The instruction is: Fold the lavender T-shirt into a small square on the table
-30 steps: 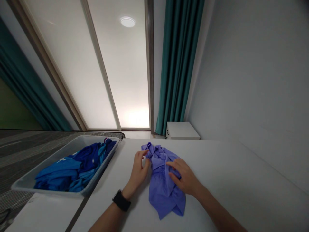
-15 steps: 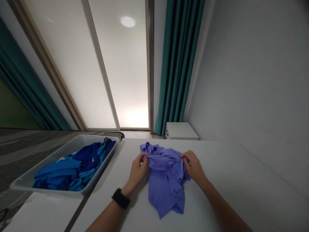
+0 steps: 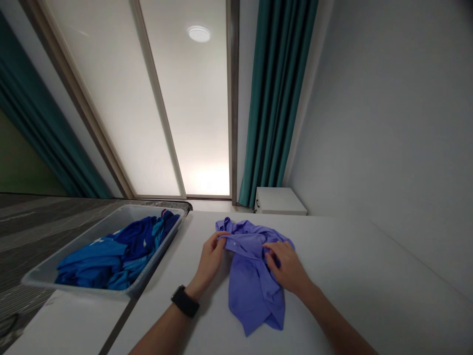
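- Pinching the purple cloth (image 3: 254, 291) at its left edge with the left hand (image 3: 210, 257)
- Touching its right side with the right hand (image 3: 290, 268), grip unclear
- Lying crumpled on the white table (image 3: 332, 305), near a tub (image 3: 159, 263)

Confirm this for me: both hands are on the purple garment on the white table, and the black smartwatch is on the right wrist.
Not right: the head view shows the black smartwatch on the left wrist. The left hand and right hand are indeed both on the purple garment on the white table.
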A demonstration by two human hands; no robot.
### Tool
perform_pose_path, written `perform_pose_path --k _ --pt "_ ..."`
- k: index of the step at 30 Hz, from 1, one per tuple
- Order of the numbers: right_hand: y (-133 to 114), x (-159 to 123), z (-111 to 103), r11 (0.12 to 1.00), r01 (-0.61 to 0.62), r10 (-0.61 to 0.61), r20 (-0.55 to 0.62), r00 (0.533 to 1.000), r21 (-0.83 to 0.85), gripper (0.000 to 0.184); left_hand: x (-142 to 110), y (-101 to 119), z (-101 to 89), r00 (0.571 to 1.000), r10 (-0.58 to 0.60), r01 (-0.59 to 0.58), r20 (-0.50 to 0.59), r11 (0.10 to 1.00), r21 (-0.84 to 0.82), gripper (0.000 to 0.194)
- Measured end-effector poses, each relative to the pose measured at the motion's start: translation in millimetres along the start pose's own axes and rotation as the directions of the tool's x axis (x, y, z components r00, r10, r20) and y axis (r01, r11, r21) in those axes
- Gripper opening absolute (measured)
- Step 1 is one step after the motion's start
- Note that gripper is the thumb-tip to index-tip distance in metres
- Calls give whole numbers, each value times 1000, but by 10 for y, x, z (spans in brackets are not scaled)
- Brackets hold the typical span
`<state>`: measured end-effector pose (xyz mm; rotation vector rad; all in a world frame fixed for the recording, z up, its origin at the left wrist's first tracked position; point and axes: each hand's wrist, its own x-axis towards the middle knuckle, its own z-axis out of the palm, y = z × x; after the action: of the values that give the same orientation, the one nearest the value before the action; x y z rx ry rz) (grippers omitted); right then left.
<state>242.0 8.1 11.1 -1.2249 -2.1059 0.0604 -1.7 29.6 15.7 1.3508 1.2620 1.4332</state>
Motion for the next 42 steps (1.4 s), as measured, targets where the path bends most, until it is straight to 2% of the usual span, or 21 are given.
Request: perform_pose_path --k 2,5,8,10,12,15,20,22,24,27,29,32,34,36,38,39,42 --pt "-146 -20 34 999 -34 38 145 989 -27 35 43 -13 -63 998 -14 9 -58 996 -91 33" --pt "-274 -51 63 995 -99 104 336 936 -32 64 102 -44 -153 996 -6 -17 -87 966 -260 37" --pt "-320 -67 52 994 -113 105 451 886 -10 72 128 -91 -188 998 37 -50 -46 942 -331 40" --pt "-324 -71 30 995 -103 90 483 871 0 72 130 -115 -177 998 52 -59 -31 963 -263 42" --pt "-326 -76 11 996 -82 54 495 867 35 69 126 -120 -156 996 78 -82 -31 988 -135 43" --pt "-365 -102 29 994 -44 -7 452 892 102 68 120 -106 -142 992 121 -121 -28 993 -7 40" --pt "-564 -194 246 999 29 -36 405 914 24 92 128 -104 -177 984 139 -133 -115 989 60 29" --pt "-583 -204 338 999 50 -43 399 916 -9 93 139 -108 -189 980 140 -133 -143 990 55 27" --pt "-494 -175 384 998 47 -25 379 925 -48 90 145 -100 -193 979 138 -136 -149 990 19 26" --pt "-168 -77 336 987 -8 56 297 953 -160 86 122 -67 -182 979 145 -145 -147 989 7 26" --pt "88 -12 237 962 -80 131 181 975 -261 77 77 -45 -164 980 170 -163 -100 984 76 26" --pt "351 40 59 917 -129 145 13 989 -377 57 -19 -40 -117 967 223 -247 121 939 239 30" --pt "409 43 -37 878 -169 153 -71 986 -449 46 -78 -49 -88 912 271 -369 307 869 330 36" --pt "403 33 -98 837 -214 163 -144 976 -503 41 -116 -48 -82 834 312 -498 456 781 376 37" --pt "378 21 -130 816 -229 161 -172 972 -530 38 -124 -26 -106 773 315 -576 551 714 399 29" --pt "366 16 -140 815 -224 161 -162 974 -535 37 -119 -6 -127 759 306 -593 575 689 417 26" --pt "340 11 -172 826 -177 180 -48 982 -534 33 -83 58 -186 771 275 -597 574 627 501 27"
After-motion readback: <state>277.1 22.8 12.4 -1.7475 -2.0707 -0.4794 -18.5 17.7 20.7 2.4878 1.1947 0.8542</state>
